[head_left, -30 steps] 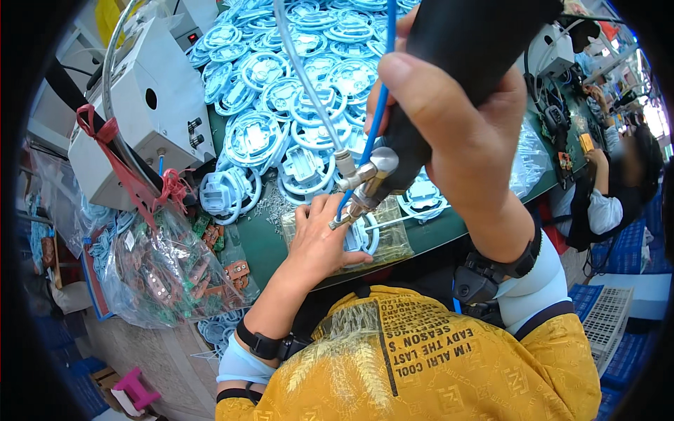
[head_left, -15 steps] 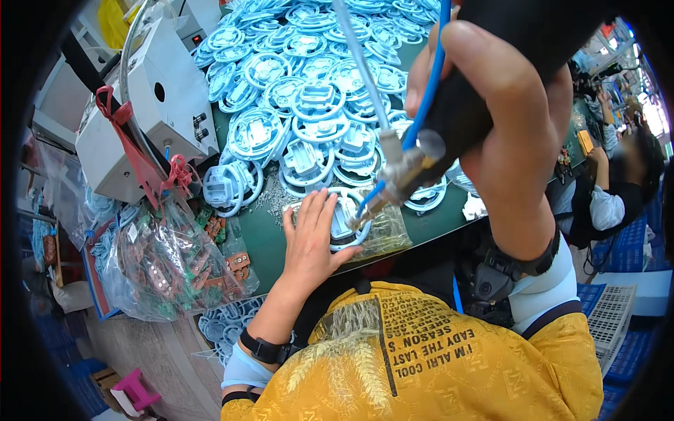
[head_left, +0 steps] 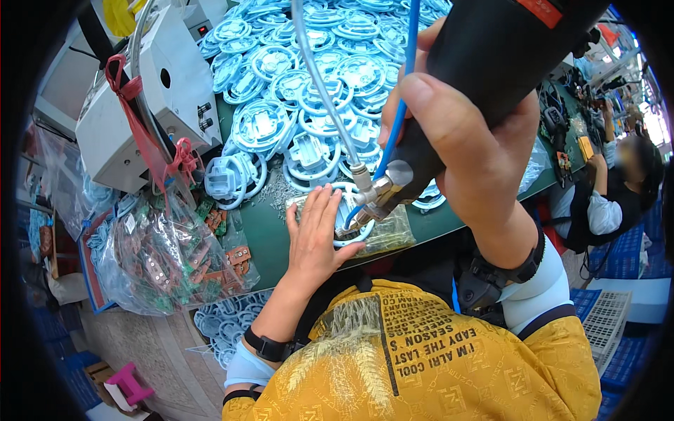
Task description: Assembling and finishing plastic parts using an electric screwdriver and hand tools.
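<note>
My right hand is wrapped round a black power screwdriver, tilted with its metal tip low at a round light-blue plastic part. A clear hose and a blue hose run up from its metal head. My left hand lies flat on the left side of that part, fingers stretched out and thumb apart at its near edge. Beneath the part is a pad wrapped in yellowish clear film. The screwdriver's head hides part of the piece, and whether the tip touches a screw cannot be seen.
Many similar light-blue parts are heaped across the green table. Small loose screws lie beside them. At left are a white machine box and a clear bag of circuit boards. A co-worker sits at right.
My right hand and the screwdriver have shifted left and slightly down, with the tip now lower and farther left over the part. My left hand has barely moved.
</note>
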